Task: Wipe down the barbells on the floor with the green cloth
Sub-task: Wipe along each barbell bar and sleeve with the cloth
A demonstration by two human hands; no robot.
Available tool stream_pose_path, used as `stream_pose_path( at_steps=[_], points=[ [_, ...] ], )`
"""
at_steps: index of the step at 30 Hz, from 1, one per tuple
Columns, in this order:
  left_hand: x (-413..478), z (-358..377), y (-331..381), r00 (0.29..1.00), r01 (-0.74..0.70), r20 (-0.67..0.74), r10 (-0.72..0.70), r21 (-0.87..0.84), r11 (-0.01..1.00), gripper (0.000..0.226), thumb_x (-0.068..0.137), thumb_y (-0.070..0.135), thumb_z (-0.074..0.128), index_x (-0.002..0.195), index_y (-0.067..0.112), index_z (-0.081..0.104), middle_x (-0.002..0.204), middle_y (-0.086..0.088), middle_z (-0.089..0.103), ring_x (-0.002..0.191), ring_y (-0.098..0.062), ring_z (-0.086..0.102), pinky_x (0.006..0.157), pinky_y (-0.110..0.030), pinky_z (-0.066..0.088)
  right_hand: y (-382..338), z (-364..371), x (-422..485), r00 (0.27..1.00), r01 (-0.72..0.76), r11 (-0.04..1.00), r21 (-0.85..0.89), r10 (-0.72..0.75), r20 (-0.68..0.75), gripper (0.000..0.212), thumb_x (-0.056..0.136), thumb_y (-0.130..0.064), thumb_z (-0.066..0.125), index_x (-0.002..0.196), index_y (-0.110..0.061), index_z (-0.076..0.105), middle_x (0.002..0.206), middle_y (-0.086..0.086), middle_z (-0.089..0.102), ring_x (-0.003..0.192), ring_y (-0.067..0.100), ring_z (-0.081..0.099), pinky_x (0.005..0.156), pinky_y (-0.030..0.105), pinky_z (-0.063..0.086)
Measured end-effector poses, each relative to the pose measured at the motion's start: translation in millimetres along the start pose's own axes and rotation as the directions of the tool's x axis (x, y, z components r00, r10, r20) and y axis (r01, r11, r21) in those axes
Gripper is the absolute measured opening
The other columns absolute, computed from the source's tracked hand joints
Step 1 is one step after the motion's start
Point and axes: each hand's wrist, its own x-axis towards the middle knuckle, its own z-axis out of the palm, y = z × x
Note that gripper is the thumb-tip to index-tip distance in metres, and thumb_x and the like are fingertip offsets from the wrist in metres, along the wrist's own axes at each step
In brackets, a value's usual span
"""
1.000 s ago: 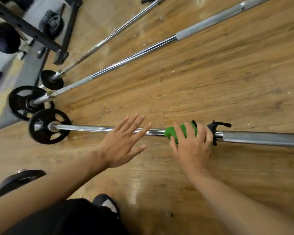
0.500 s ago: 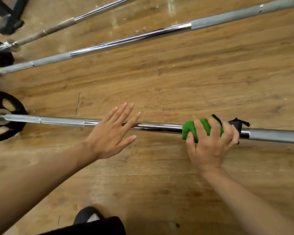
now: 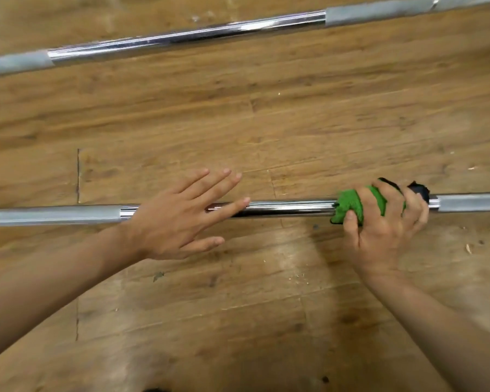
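A chrome barbell (image 3: 289, 208) lies left to right across the wooden floor. My right hand (image 3: 385, 230) grips the green cloth (image 3: 348, 206), which is wrapped round the bar near its right knurled section; a black edge of the cloth sticks out past my fingers. My left hand (image 3: 181, 219) is spread flat with straight fingers over the bar to the left of the cloth, and whether it touches the bar is unclear. A second barbell (image 3: 181, 38) lies farther away, slanting across the top of the view.
The wooden plank floor (image 3: 238, 123) fills the view, with small crumbs of debris at the right and near my forearms.
My right hand has slid the cloth rightward along the bar toward the knurled part. The view has shifted right and closer, so the weight plates, rack and third bar are out of sight.
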Motion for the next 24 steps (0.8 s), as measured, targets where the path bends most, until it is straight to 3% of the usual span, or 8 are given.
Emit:
stream_pose_path(
  at_steps=[12, 17, 19, 21, 24],
  points=[
    [6, -5, -8, 1.000, 0.003, -0.029, -0.007, -0.145, 0.989, 0.068, 0.110, 0.060, 0.012, 0.167, 0.025, 0.021, 0.173, -0.017, 0.015, 0.160, -0.037, 0.015, 0.126, -0.056, 0.020, -18, 0, 10, 0.995, -0.092, 0.995, -0.031, 0.093, 0.022, 0.049, 0.104, -0.044, 0.032, 0.126, -0.016, 0.066, 0.134, 0.014, 0.061, 0.134, 0.035, 0.040, 0.115, 0.061, 0.028],
    [9, -5, -8, 0.998, 0.059, -0.002, -0.060, -0.131, 0.990, 0.070, 0.108, 0.062, 0.012, 0.168, 0.025, 0.018, 0.174, -0.015, 0.014, 0.160, -0.036, 0.015, 0.125, -0.050, 0.017, -81, 10, 13, 0.935, -0.350, 0.936, 0.040, 0.352, -0.048, 0.038, 0.102, -0.035, 0.043, 0.118, -0.013, 0.069, 0.135, 0.014, 0.061, 0.140, 0.040, 0.040, 0.119, 0.064, 0.022],
    [11, -9, -5, 0.993, 0.118, 0.002, -0.119, -0.123, 0.985, 0.071, 0.109, 0.061, 0.012, 0.167, 0.022, 0.021, 0.173, -0.016, 0.018, 0.160, -0.036, 0.018, 0.124, -0.048, 0.017, -130, 7, 11, 0.956, -0.294, 0.949, 0.116, 0.292, 0.034, 0.036, 0.099, -0.035, 0.049, 0.118, -0.016, 0.072, 0.132, 0.012, 0.064, 0.140, 0.042, 0.044, 0.123, 0.060, 0.017],
    [12, -11, -3, 0.986, 0.169, 0.013, -0.169, -0.124, 0.978, 0.071, 0.109, 0.060, 0.012, 0.167, 0.019, 0.022, 0.172, -0.016, 0.022, 0.159, -0.035, 0.020, 0.123, -0.048, 0.019, -160, -1, 9, 0.985, -0.141, 0.966, 0.215, 0.114, 0.132, 0.036, 0.098, -0.036, 0.052, 0.122, -0.019, 0.072, 0.129, 0.008, 0.066, 0.138, 0.039, 0.048, 0.123, 0.057, 0.017],
    [14, -8, -4, 0.983, 0.185, 0.031, -0.183, -0.124, 0.975, 0.071, 0.110, 0.058, 0.014, 0.166, 0.017, 0.023, 0.172, -0.015, 0.022, 0.159, -0.034, 0.020, 0.124, -0.049, 0.020, -123, -3, 10, 0.982, 0.080, 0.970, 0.228, -0.116, 0.148, 0.037, 0.099, -0.040, 0.054, 0.128, -0.022, 0.069, 0.131, 0.007, 0.065, 0.134, 0.035, 0.052, 0.121, 0.053, 0.024]
  ],
)
